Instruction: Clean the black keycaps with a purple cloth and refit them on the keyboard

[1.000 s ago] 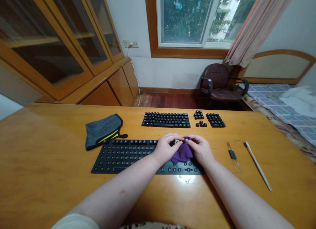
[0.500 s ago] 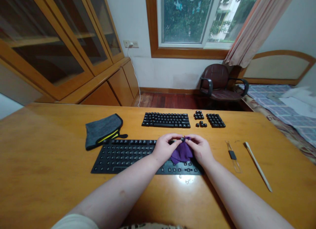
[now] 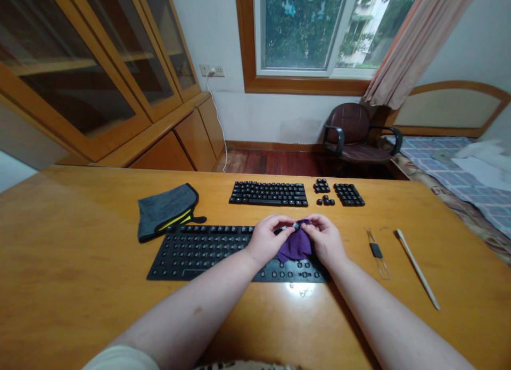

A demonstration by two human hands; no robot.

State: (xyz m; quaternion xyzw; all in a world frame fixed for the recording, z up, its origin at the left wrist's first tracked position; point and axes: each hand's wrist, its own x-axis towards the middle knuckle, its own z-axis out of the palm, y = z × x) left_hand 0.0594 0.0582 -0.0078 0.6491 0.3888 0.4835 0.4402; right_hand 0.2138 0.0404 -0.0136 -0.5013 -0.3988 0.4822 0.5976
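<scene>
Over the right part of a black keyboard base, both my hands meet at a purple cloth. A small dark keycap is pinched between the thumb and fingers of my left hand. Closed on the top edge of the cloth, my right hand presses it close beside the keycap. The cloth hangs down over some of the base's key positions. Most of the base shows bare switches, with a row of caps along its top edge. My left forearm hides part of its lower middle.
Behind the base lie black keycaps in keyboard order, with a number pad group to their right. A folded grey cloth lies at the left. A wire keycap puller and a thin brush rest at the right.
The keycap between my fingers has turned, showing a lighter side. My right fingers and the cloth have shifted slightly; the rest is unchanged.
</scene>
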